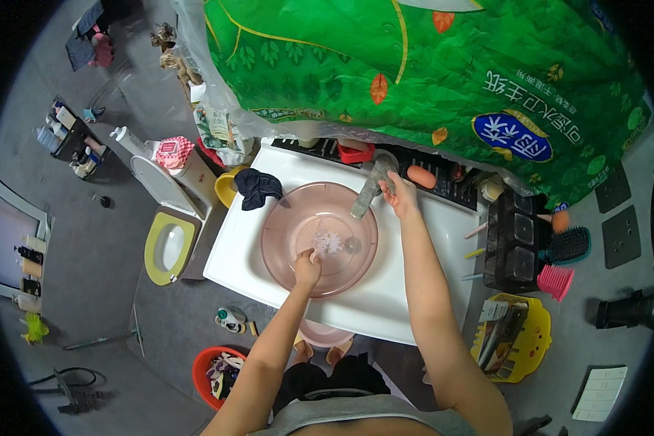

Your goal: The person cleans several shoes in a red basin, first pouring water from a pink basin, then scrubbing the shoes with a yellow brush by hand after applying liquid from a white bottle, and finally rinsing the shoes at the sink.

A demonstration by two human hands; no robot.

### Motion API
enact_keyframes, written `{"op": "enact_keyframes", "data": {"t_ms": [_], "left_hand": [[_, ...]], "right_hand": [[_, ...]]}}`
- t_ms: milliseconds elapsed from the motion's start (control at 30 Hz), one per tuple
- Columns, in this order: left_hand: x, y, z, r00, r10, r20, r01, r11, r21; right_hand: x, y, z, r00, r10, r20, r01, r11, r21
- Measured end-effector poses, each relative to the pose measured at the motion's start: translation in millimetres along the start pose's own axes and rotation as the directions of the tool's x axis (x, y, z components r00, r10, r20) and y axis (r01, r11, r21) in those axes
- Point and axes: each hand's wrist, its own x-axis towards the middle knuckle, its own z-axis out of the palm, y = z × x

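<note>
A translucent pink basin [272,251] sits in the white washbasin [414,320], with a white flower-like pattern and a round mark at its bottom. My left hand [307,269] is over the near side of the basin, fingers curled in; what they hold, if anything, is hidden. The grey faucet [367,196] reaches over the basin's far right rim. Beside it is my right hand [401,196], its fingers apart and close to the faucet's handle end. Whether they touch it is unclear. To the right of the faucet lies an orange-pink oval object [421,176].
A dark cloth [257,189] lies at the counter's far left. A large green package [414,65] overhangs the back. On the right are a black organizer [512,240] with brushes and a yellow basket [538,349]. A toilet [171,243] and red tub [205,378] stand left.
</note>
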Motion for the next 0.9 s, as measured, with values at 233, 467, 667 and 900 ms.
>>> {"op": "enact_keyframes", "data": {"t_ms": [233,467,667,900], "left_hand": [[2.0,-0.3,3.7,1.000,0.018,-0.010,-0.018,0.999,-0.039],[0.5,3.1,2.7,1.000,0.001,-0.017,-0.002,1.000,-0.021],[-0.6,3.8,4.1,1.000,-0.004,-0.026,0.003,1.000,-0.003],[0.3,3.6,4.2,0.999,0.016,-0.041,-0.016,1.000,-0.011]], "right_hand": [[11.6,4.5,4.9,0.994,-0.109,-0.012,0.107,0.986,-0.125],[9.9,3.2,9.8,0.991,-0.105,-0.080,0.095,0.988,-0.121],[12.5,3.1,8.7,0.991,-0.107,-0.080,0.098,0.989,-0.109],[13.7,2.7,7.8,0.991,-0.102,-0.088,0.092,0.989,-0.113]]}}
